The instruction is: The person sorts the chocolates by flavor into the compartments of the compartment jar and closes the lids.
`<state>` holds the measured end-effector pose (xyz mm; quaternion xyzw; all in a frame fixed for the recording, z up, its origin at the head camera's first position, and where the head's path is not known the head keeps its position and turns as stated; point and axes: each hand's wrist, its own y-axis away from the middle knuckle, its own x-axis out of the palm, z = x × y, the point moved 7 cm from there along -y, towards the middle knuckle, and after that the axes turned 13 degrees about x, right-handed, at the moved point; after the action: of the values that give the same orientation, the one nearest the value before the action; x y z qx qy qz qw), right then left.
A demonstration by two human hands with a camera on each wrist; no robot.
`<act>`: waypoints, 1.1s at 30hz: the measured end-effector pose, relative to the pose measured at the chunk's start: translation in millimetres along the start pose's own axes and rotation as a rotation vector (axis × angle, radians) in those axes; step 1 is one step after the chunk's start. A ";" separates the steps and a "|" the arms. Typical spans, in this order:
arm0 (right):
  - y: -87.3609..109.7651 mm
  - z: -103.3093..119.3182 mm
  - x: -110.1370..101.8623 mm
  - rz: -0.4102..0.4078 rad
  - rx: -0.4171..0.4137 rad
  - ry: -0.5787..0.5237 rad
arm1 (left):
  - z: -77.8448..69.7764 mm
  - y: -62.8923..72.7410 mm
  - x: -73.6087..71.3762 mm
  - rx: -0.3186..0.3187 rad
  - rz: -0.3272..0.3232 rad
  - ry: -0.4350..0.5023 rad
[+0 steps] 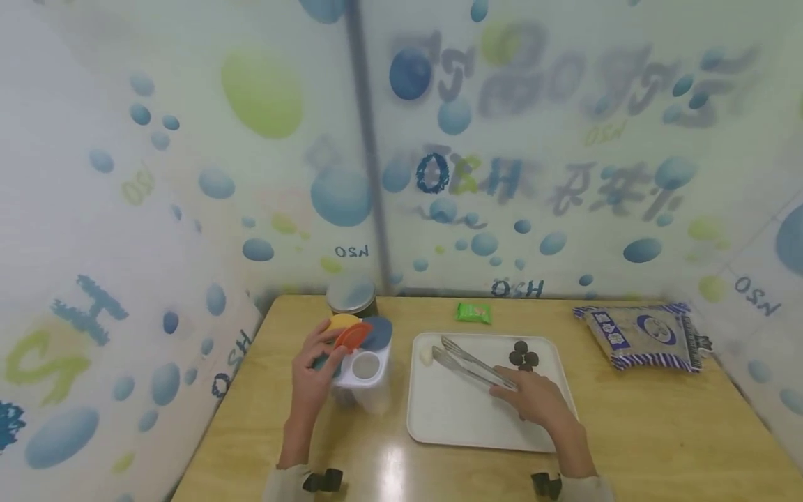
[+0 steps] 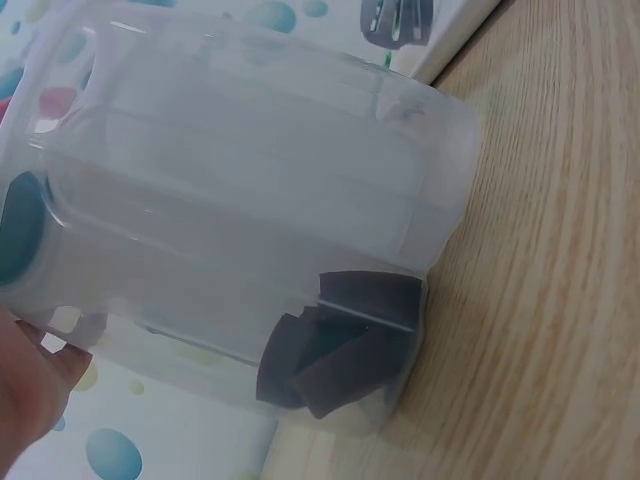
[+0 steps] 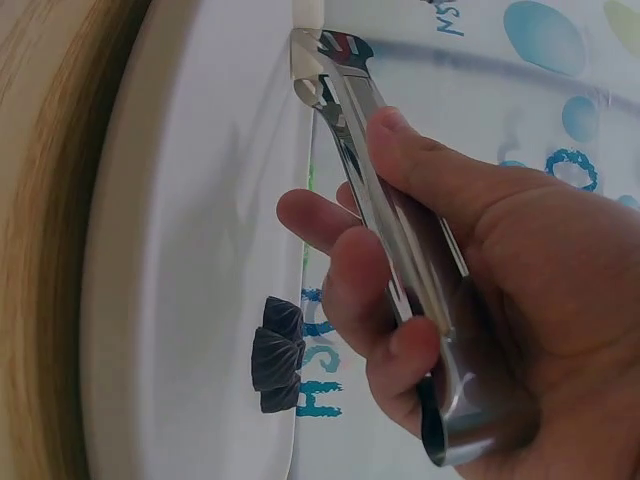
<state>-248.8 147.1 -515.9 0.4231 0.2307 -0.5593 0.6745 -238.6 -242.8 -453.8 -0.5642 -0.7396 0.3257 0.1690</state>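
Note:
My left hand (image 1: 314, 369) pinches a red-orange round lid (image 1: 353, 336) over a clear plastic storage container (image 1: 374, 397), whose top also has yellow and blue lids and one uncovered round opening (image 1: 366, 364). Inside its see-through wall, dark flat pieces (image 2: 350, 345) lie at the bottom. With my right hand (image 1: 534, 396) I grip metal tongs (image 1: 473, 366) over a white tray (image 1: 439, 425); their arms stand slightly apart. Beside the tips is a small whitish piece (image 1: 426, 356). Several dark, ridged pieces (image 1: 523, 354) sit on the tray near my right hand.
A round canister (image 1: 351, 296) stands behind the container. Beyond the tray lies a small green packet (image 1: 473, 313). A large striped bag (image 1: 646, 337) rests at the right of the wooden table (image 1: 659, 432). Printed walls (image 1: 502, 230) rise behind and at the sides.

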 end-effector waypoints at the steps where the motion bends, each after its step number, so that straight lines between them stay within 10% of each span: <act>1: 0.0 -0.9 -0.9 0.002 0.000 -0.001 | 1.0 0.1 1.2 -0.002 0.002 0.000; 26: 11.7 -9.4 -19.9 0.035 -0.048 -0.138 | 6.1 7.5 0.3 -0.046 0.022 -0.038; 33: 11.0 -5.1 -33.3 -0.062 -0.139 -0.024 | 6.5 1.2 3.4 -0.005 -0.004 -0.011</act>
<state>-246.5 170.1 -489.1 0.3611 0.2739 -0.5676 0.6874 -242.8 -241.3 -459.7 -0.5613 -0.7426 0.3265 0.1639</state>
